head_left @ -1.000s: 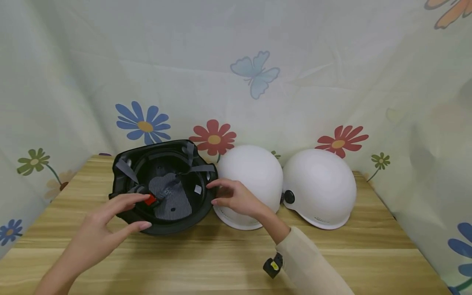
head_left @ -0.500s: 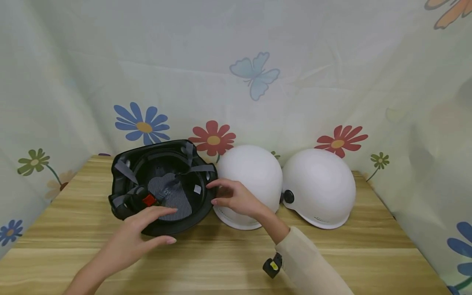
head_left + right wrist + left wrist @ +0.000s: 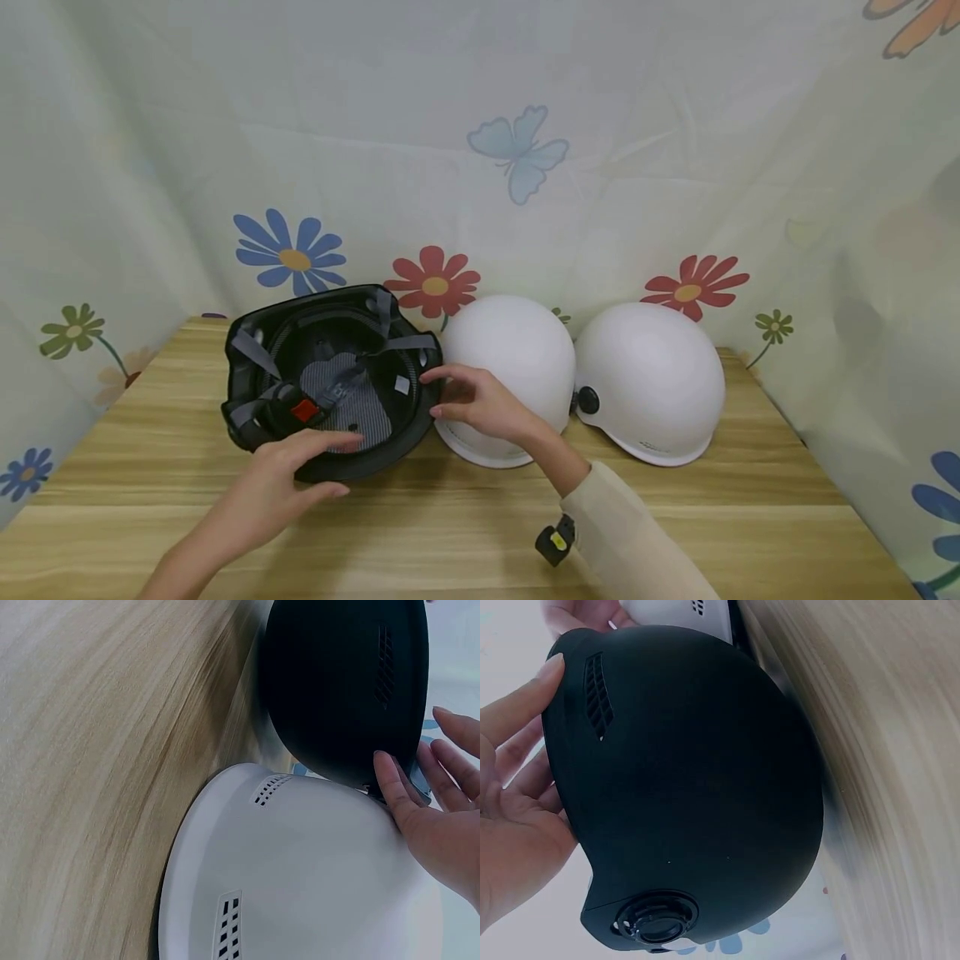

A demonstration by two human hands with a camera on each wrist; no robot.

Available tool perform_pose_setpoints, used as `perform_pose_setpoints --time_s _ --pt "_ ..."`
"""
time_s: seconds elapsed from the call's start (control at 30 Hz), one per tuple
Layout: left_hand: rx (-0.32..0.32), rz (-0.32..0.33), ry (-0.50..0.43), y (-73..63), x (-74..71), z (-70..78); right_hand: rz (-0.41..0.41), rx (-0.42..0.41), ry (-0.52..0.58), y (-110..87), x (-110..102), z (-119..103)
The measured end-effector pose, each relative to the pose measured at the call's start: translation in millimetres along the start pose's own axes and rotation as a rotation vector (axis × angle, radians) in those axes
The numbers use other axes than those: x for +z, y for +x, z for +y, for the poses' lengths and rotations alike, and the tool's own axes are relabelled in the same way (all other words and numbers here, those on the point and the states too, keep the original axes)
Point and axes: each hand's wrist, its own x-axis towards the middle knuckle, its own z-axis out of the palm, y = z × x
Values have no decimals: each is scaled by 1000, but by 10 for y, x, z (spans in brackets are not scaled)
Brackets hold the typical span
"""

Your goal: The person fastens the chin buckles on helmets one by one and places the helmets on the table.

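A black helmet lies upside down on the wooden table, its padded inside facing up. Grey straps and a buckle with a red button show inside it. My left hand holds the near rim, thumb outside and fingers over the inner side; the left wrist view shows the thumb at the rim near a vent. On the right side of the rim, my right hand pinches the edge, its thumb against the outer shell.
A white helmet stands dome up right beside the black one, behind my right hand. Another white helmet with a black round side knob stands further right. A flowered curtain hangs behind the wooden table.
My left hand has moved right from the buckle area to the near rim of the black helmet, uncovering the red buckle. The right hand stays at the right rim; the helmets have hardly moved.
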Motion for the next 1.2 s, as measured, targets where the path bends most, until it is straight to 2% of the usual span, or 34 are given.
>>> perform_pose_setpoints --time_s 0.23,0.43,0.7,0.97,1.2 --pt "81 59 5 20 -34 -4 6 -9 9 56 -12 310" --pt "74 119 27 38 -50 -5 -3 -37 84 56 -41 288" --pt "73 184 25 92 -116 43 -20 -94 108 74 -69 251" --pt "94 291 8 168 -254 87 -19 -55 111 60 -98 210" --pt "106 294 33 183 -319 108 -45 -65 96 61 -78 228"
